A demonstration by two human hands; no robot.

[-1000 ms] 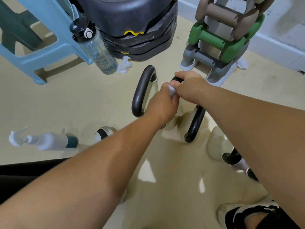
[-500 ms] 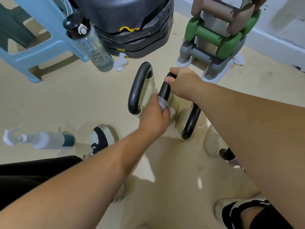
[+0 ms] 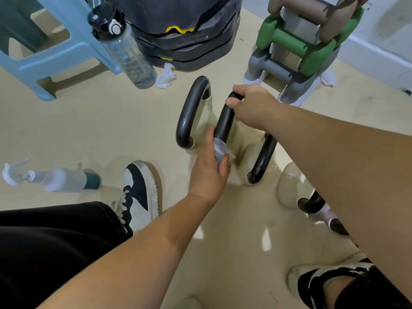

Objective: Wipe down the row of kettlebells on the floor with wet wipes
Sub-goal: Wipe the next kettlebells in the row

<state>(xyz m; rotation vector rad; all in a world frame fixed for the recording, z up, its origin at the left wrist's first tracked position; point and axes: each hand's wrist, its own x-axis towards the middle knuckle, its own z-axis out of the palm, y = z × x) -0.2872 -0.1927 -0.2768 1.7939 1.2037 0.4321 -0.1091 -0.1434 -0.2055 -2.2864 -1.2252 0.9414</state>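
Several cream kettlebells with black handles stand in a row on the beige floor. My right hand [image 3: 253,107] grips the far end of the second kettlebell's handle [image 3: 225,120]. My left hand [image 3: 209,169] holds a wet wipe [image 3: 219,150] wrapped around the near end of that same handle. The first kettlebell [image 3: 191,112] stands just left of it. A third kettlebell [image 3: 263,160] stands to the right, partly behind my right forearm. Further right a fourth kettlebell [image 3: 292,186] shows its body and part of its handle.
A clear water bottle [image 3: 124,47], a crumpled used wipe [image 3: 166,76] and stacked black weight plates [image 3: 189,34] lie beyond. A dumbbell rack [image 3: 296,45] stands at right, a blue stool [image 3: 44,47] at left. A spray bottle [image 3: 53,178] lies beside my left shoe [image 3: 140,190].
My left hand has slid the wipe down the handle from beside my right hand to the handle's near end. My right hand kept its grip at the top.
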